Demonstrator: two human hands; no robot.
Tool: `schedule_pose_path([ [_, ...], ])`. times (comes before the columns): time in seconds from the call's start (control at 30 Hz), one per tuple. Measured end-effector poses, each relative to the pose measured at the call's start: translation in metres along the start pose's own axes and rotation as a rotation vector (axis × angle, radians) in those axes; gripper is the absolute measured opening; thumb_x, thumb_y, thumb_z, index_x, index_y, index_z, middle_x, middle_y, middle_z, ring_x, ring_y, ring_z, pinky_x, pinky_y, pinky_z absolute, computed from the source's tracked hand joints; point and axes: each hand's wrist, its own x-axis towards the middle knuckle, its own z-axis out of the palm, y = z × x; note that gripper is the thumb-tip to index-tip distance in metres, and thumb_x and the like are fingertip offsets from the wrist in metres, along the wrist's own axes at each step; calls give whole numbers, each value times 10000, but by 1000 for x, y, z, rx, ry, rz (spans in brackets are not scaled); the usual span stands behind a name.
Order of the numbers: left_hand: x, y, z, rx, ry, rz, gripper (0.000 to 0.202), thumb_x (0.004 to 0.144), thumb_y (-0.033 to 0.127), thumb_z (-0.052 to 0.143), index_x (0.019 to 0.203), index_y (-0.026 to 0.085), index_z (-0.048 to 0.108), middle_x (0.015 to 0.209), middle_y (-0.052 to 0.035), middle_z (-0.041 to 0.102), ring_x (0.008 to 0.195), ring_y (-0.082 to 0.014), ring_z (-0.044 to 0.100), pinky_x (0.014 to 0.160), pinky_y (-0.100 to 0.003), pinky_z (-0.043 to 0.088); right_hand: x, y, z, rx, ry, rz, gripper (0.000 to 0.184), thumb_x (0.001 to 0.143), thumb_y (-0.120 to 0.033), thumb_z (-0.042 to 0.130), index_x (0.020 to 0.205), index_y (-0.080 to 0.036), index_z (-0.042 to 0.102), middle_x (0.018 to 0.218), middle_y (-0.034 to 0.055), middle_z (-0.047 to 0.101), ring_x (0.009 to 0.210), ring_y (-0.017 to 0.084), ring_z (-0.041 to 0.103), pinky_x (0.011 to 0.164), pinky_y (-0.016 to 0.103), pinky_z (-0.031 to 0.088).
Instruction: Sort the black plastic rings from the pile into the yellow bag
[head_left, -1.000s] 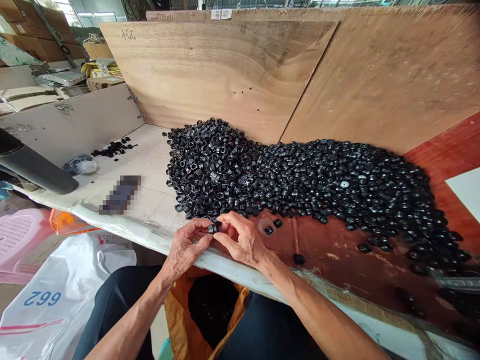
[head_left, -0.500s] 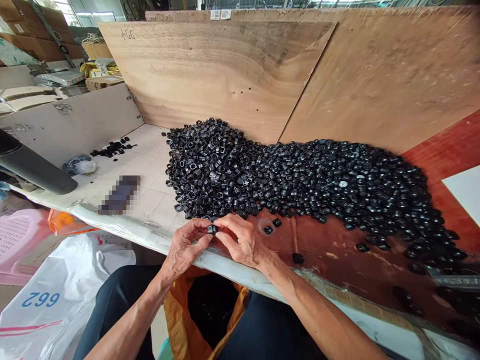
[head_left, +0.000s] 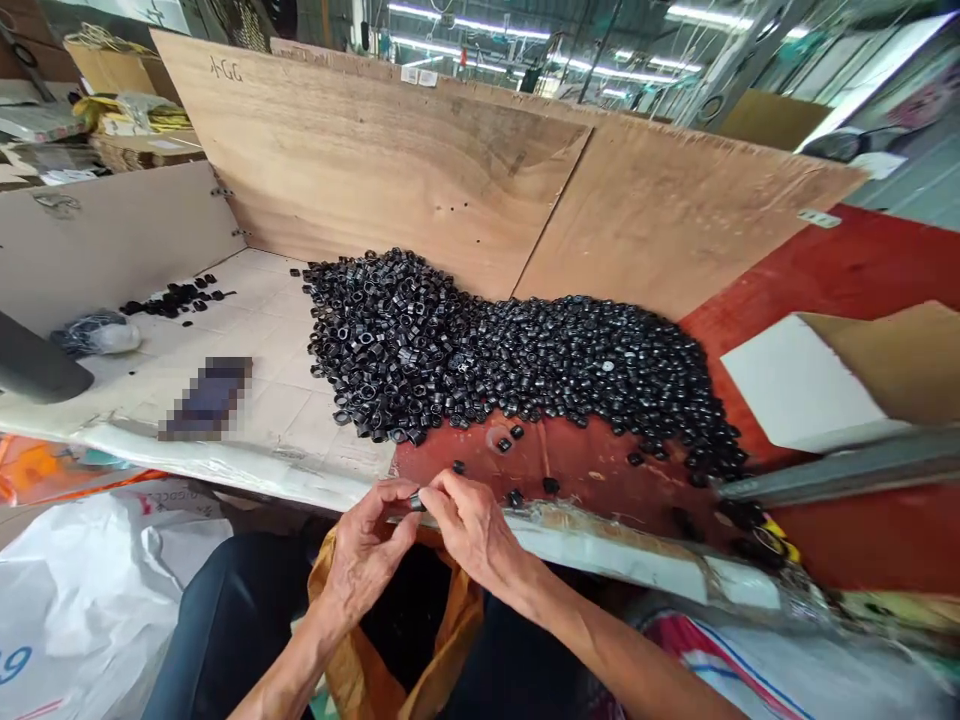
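Observation:
My left hand (head_left: 367,555) and my right hand (head_left: 472,530) meet just below the table's front edge. Between their fingertips they pinch a small black ring-shaped part (head_left: 415,502), likely rubber or plastic. A large heap of similar black parts (head_left: 450,350) lies beyond my hands on a red-brown board (head_left: 592,460). Several loose pieces sit apart from the heap, such as one (head_left: 514,497) close to my right hand. Directly under my hands is an orange bag (head_left: 349,620) with a dark inside.
Plywood boards (head_left: 360,170) stand behind the heap as a wall. To the left lies a white tiled surface (head_left: 262,400) with a small group of black parts (head_left: 174,297), a plastic bundle (head_left: 97,335) and a pixelated object (head_left: 206,398). A metal strip (head_left: 840,472) crosses the right side.
The view has swung right and upward, bringing more of the workshop ceiling into sight. My hands sit lower, nearer the orange bag, and still pinch the black part.

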Motion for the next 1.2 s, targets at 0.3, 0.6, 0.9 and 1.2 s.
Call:
schedule_pose_path([
  [0.3, -38, -12, -16, -31, -144, 34, 154, 922, 312, 735, 1058, 246, 764, 1044, -66, 806, 959, -230, 787, 895, -343, 646, -56, -28, 27, 265, 42, 371, 75, 944, -276, 607, 916, -212, 634, 663, -26, 597, 525, 138, 562, 549, 252, 458],
  [0.6, -68, -24, -26, -213, -264, -105, 183, 924, 339, 724, 1047, 204, 730, 950, -47, 787, 820, -203, 789, 797, -314, 669, -86, -40, 43, 181, 72, 287, 105, 925, -276, 601, 951, -209, 679, 760, 0, 628, 677, 156, 600, 675, 280, 473],
  [0.9, -81, -56, -34, 396, -128, 514, 239, 978, 133, 625, 1193, 218, 687, 1156, -82, 793, 1037, -207, 797, 935, -309, 663, -89, -34, 84, 614, 188, 817, 330, 860, -507, 690, 774, -197, 613, 527, -53, 502, 461, 111, 441, 513, 251, 352],
  [1.2, -36, -14, -56, 579, -656, 651, 152, 1018, 211, 581, 1148, 213, 659, 1112, -79, 748, 974, -209, 767, 855, -291, 638, -94, -15, 63, 162, 12, 601, 282, 934, -389, 629, 718, -207, 628, 655, 27, 632, 584, 169, 576, 591, 289, 461],
])
